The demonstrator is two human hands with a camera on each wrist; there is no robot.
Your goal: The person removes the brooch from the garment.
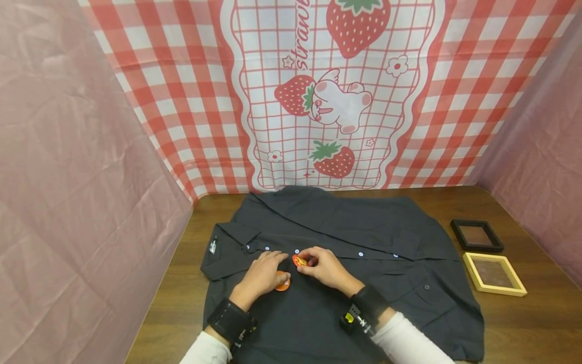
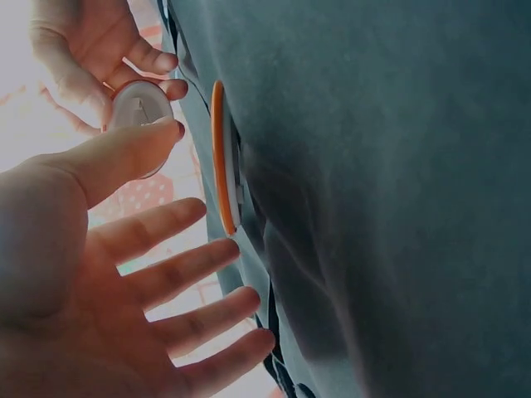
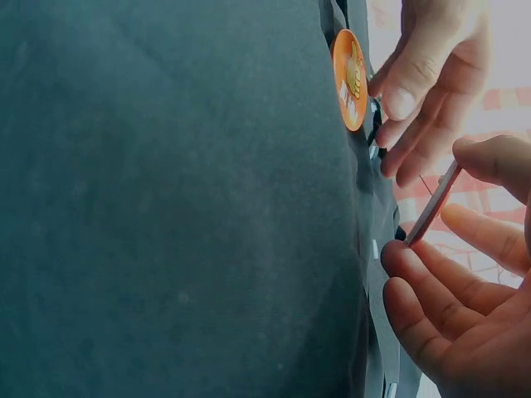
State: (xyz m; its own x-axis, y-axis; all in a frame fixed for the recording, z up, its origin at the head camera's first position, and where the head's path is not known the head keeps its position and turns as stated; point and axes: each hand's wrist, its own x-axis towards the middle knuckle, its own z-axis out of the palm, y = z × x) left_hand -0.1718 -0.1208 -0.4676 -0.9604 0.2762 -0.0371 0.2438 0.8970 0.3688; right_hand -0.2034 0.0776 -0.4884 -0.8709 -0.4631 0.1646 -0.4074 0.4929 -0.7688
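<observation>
A dark button-up shirt [image 1: 364, 283] lies spread flat on the wooden table [image 1: 177, 288]. On the shirt's front sits an orange round badge [image 1: 283, 283], seen edge-on in the left wrist view [image 2: 220, 157] and with its printed face in the right wrist view [image 3: 350, 79]. My left hand [image 1: 268, 268] is open with straight fingers [image 2: 191, 265], resting on the cloth right beside that badge. My right hand [image 1: 318, 265] pinches a second round badge [image 1: 299, 261] between thumb and fingers just above the shirt; its white back [image 2: 141, 112] faces the left wrist camera, and it shows edge-on [image 3: 431, 203] in the right wrist view.
A black picture frame [image 1: 476, 235] and a light wooden frame [image 1: 494, 273] lie on the table to the shirt's right. A red checked strawberry cloth [image 1: 182, 101] hangs behind, and pink cloth walls [image 1: 68, 202] close in both sides.
</observation>
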